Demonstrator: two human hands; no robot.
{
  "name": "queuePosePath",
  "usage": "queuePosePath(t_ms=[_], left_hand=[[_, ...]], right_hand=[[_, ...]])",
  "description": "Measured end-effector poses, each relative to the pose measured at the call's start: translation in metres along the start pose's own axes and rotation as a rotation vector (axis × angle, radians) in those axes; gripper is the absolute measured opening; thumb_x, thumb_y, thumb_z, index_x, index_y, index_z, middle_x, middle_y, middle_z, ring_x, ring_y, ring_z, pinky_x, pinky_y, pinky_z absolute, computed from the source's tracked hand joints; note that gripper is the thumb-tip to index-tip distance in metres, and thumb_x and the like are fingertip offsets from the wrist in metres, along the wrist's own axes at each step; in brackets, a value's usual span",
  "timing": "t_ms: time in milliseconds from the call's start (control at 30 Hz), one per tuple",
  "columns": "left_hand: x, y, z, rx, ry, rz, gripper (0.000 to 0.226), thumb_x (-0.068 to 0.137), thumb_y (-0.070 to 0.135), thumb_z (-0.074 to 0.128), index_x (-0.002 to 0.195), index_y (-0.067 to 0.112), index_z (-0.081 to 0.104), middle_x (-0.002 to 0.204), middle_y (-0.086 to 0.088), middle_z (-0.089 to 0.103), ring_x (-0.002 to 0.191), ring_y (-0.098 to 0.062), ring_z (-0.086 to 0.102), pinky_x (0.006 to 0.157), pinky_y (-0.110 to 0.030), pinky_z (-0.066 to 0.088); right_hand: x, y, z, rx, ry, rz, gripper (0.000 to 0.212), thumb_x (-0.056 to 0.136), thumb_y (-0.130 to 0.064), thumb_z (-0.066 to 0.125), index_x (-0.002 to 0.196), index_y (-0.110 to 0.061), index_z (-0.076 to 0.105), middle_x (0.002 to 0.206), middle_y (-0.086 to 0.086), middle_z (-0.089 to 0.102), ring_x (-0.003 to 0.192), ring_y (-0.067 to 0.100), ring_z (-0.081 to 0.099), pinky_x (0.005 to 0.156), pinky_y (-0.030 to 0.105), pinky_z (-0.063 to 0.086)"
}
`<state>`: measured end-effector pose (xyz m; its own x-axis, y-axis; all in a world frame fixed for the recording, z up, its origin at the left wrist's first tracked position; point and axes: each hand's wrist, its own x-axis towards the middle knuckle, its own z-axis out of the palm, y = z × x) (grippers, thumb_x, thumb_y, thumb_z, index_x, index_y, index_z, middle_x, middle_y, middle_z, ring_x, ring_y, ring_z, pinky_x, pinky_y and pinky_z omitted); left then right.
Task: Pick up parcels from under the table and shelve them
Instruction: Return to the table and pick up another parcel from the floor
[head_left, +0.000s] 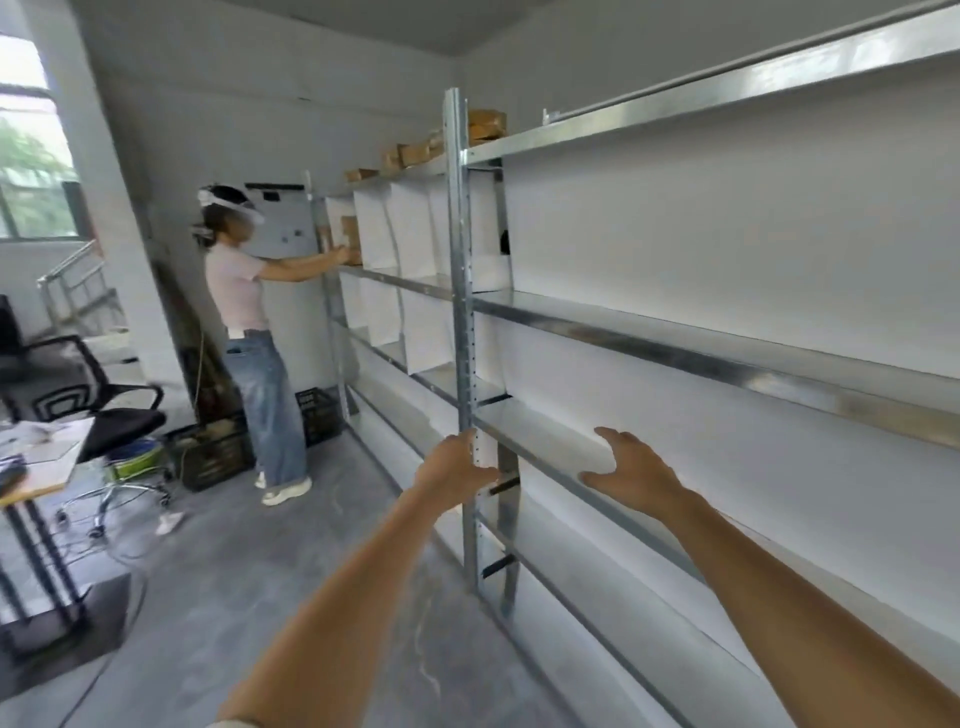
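A long metal shelving unit (675, 348) runs along the right wall, and its near bays hold nothing. My left hand (454, 465) rests against the steel upright post (462, 291), fingers loosely curled, holding nothing. My right hand (631, 470) hovers over the front edge of a lower shelf (545, 447) with its fingers spread and nothing in it. Several brown cardboard parcels (485, 124) sit on the top shelf further along. More parcels (350, 231) stand in a far bay.
Another person (249, 332) stands at the far end of the shelving with both hands on a parcel. Black crates (215, 457) sit on the floor behind them. A desk (36, 457) and an office chair (104, 415) stand at the left. Grey floor lies between.
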<state>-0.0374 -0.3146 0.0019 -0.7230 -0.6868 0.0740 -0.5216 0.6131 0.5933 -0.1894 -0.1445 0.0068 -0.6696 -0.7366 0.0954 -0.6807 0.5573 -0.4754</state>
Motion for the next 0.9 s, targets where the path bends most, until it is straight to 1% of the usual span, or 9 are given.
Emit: queuePosePath(t_ms=[100,200,300,367,567,733,800,900], left_hand=[[0.034,-0.062,-0.031,0.021,0.057,-0.108,0.074,0.084,0.034,0.062,0.149,0.021,0.029,0.146,-0.010,0.044,0.128,-0.028,0.048,0.101,-0.039,0.046],[0.066,-0.120,-0.062,0.012,0.108,-0.196,0.075,0.082,0.032,0.062,0.149,0.021,0.029,0.145,-0.008,0.045,0.122,-0.027,0.053,0.095,-0.038,0.050],[0.092,-0.169,-0.093,0.067,0.159,-0.263,0.077,0.083,0.032,0.063,0.150,0.021,0.026,0.147,-0.007,0.042,0.131,-0.026,0.045,0.100,-0.038,0.045],[0.107,-0.200,-0.114,0.068,0.195,-0.310,0.077,0.084,0.032,0.064,0.150,0.021,0.026,0.148,-0.006,0.042,0.132,-0.026,0.045,0.099,-0.038,0.044],[0.124,-0.294,-0.172,0.071,0.300,-0.462,0.077,0.082,0.031,0.067,0.148,0.020,0.030,0.146,-0.009,0.046,0.131,-0.028,0.046,0.101,-0.040,0.045],[0.126,-0.383,-0.220,0.023,0.385,-0.583,0.079,0.079,0.028,0.071,0.147,0.018,0.032,0.141,-0.011,0.050,0.124,-0.028,0.052,0.099,-0.043,0.048],[0.128,-0.421,-0.245,-0.010,0.423,-0.617,0.076,0.080,0.027,0.071,0.145,0.017,0.034,0.139,-0.011,0.051,0.121,-0.027,0.053,0.100,-0.040,0.048],[0.128,-0.476,-0.289,-0.036,0.479,-0.650,0.071,0.083,0.025,0.069,0.145,0.015,0.035,0.142,-0.010,0.049,0.126,-0.025,0.050,0.099,-0.031,0.043]], right_hand=[[0.064,-0.049,0.047,0.034,-0.080,-0.087,0.077,0.083,-0.040,0.063,0.147,-0.020,0.026,0.152,0.006,0.034,0.135,0.026,0.039,0.107,0.039,0.036],[0.126,-0.104,0.089,0.087,-0.154,-0.168,0.078,0.082,-0.039,0.064,0.147,-0.020,0.025,0.151,0.006,0.035,0.134,0.027,0.041,0.106,0.039,0.037],[0.180,-0.161,0.126,0.107,-0.221,-0.253,0.081,0.081,-0.040,0.064,0.148,-0.019,0.023,0.153,0.006,0.033,0.137,0.026,0.037,0.110,0.042,0.036],[0.209,-0.201,0.149,0.122,-0.260,-0.309,0.080,0.083,-0.039,0.064,0.148,-0.018,0.022,0.153,0.007,0.031,0.137,0.026,0.036,0.110,0.041,0.036],[0.262,-0.305,0.224,0.102,-0.363,-0.469,0.079,0.083,-0.038,0.065,0.148,-0.017,0.025,0.154,0.006,0.030,0.139,0.025,0.035,0.109,0.038,0.035],[0.291,-0.401,0.293,0.138,-0.410,-0.596,0.076,0.081,-0.040,0.065,0.146,-0.018,0.031,0.150,0.005,0.037,0.135,0.024,0.041,0.103,0.035,0.037],[0.303,-0.443,0.323,0.123,-0.442,-0.661,0.077,0.080,-0.041,0.066,0.145,-0.019,0.031,0.150,0.005,0.038,0.134,0.024,0.042,0.104,0.038,0.040],[0.321,-0.516,0.363,0.085,-0.463,-0.741,0.078,0.079,-0.046,0.064,0.145,-0.022,0.030,0.149,0.006,0.039,0.133,0.026,0.043,0.104,0.043,0.042]])
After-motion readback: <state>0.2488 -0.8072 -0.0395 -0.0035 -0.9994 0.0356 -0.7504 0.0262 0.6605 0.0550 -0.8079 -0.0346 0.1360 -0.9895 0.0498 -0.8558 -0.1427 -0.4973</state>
